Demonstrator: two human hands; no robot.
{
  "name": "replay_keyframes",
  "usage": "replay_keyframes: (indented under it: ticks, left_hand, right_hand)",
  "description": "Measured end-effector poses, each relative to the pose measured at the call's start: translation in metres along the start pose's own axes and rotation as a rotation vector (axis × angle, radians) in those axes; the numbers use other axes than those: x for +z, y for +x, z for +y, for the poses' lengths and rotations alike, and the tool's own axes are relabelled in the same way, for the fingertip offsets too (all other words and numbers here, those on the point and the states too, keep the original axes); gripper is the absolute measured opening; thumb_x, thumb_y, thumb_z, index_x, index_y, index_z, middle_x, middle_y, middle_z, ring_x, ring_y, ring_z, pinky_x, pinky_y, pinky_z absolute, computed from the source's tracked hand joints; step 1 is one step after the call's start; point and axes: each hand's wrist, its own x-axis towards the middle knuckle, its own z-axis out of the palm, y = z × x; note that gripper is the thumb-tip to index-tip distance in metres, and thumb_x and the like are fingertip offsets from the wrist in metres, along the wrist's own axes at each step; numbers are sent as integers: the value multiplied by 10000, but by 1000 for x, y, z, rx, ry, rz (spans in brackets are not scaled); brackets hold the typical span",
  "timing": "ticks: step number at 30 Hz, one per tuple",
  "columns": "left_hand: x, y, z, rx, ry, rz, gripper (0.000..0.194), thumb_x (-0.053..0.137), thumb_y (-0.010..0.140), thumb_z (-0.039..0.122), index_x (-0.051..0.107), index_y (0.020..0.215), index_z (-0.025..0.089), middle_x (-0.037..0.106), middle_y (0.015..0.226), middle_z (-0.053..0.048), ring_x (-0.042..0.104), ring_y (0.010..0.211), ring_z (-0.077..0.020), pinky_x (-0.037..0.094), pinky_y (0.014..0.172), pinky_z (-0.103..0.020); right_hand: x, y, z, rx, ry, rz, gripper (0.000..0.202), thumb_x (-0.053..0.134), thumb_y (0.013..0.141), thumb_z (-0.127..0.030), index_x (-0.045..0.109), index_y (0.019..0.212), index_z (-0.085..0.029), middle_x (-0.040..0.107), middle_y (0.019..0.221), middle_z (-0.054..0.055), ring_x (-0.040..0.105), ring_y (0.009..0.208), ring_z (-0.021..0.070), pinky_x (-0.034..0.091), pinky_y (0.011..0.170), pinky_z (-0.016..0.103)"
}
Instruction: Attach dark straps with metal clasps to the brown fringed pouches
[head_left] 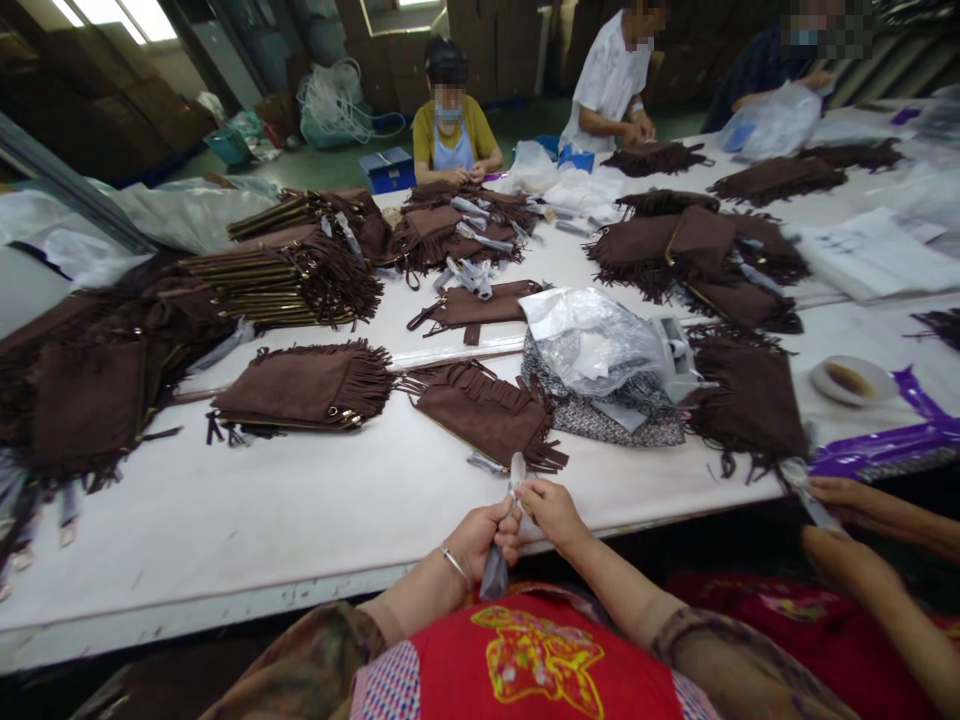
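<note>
My left hand [486,537], with a silver bangle at the wrist, is closed around a narrow plastic-wrapped strap [496,573] at the table's front edge. The strap's dark lower end hangs below my fist, and its pale upper end sticks up above it. My right hand [553,511] pinches the wrapping near the top, fingers touching my left hand. Just beyond lies a brown fringed pouch [480,412] with a zip along its near edge. Whether the strap joins this pouch cannot be made out.
Stacks of brown fringed pouches [304,385] lie left, with more piles [697,245] at right. A clear plastic bag [592,340] rests on speckled cloth. A co-worker's hands [847,540] hold a wrapped strap at right. A bowl [851,382] stands nearby; several people work across the table.
</note>
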Motion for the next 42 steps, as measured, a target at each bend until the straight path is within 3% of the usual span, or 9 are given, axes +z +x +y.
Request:
replay_keyframes:
  ticks: [7,12,17,24,30,33,36,38,42]
  left_hand:
    - [11,-4,7,-4,-284,-238,250,504,906,354,508,753,157,135,468,118,148,365,-26,234,418,-129]
    - [18,-8,5,44,-240,-164,262,487,913,352,496,733,162,117,485,111,98,378,-28,204,410,-139]
    - [26,-5,6,35,-145,-171,281,483,905,393,500,740,167,124,503,106,93,389,-36,204,416,-161]
    - [17,2,5,184,129,-20,340,508,852,497,469,726,184,254,446,111,171,368,-45,245,392,-175]
    - [14,14,-28,393,762,214,408,386,859,565,493,730,193,458,494,59,389,380,-92,365,427,-236]
    - [11,16,-33,408,860,269,344,434,858,481,522,699,190,522,510,20,469,442,-127,388,496,-266]
    - [7,12,-29,567,951,392,218,532,824,369,593,919,183,611,685,-19,545,640,-164,424,668,-296]
    - [7,8,-24,725,1050,457,311,561,807,325,584,1089,195,633,844,-48,555,781,-189,416,785,-318]
    - [14,3,-20,790,1223,375,221,475,849,280,653,958,206,612,876,-73,517,887,-234,384,862,-352]
  right_hand:
    - [7,5,1,41,490,-51,301,677,741,-448,553,699,-177,575,540,-30,442,485,88,325,502,217]
    - [12,0,-7,161,704,-91,319,748,644,-415,544,726,-184,571,550,-41,478,515,91,359,539,214]
    - [24,5,-8,298,631,9,278,748,552,-308,592,727,-158,546,568,-48,459,516,82,348,497,203]
    - [8,-10,8,322,538,141,338,702,648,-457,588,735,-151,496,530,-61,344,406,47,233,390,189]
    - [7,-30,11,314,535,-10,441,670,687,-585,524,643,-171,504,454,-34,471,363,123,354,380,250]
    - [9,-27,12,368,599,-17,456,689,648,-602,519,650,-179,510,430,-31,446,324,129,333,351,257]
    - [5,-25,15,351,653,41,460,759,583,-563,549,667,-162,567,512,-11,500,433,120,385,430,245]
    - [3,-25,17,344,649,55,466,780,560,-551,583,693,-151,594,566,5,537,518,134,413,489,251]
    - [4,-25,23,331,586,47,472,761,566,-567,626,724,-144,596,575,8,532,543,143,410,518,262]
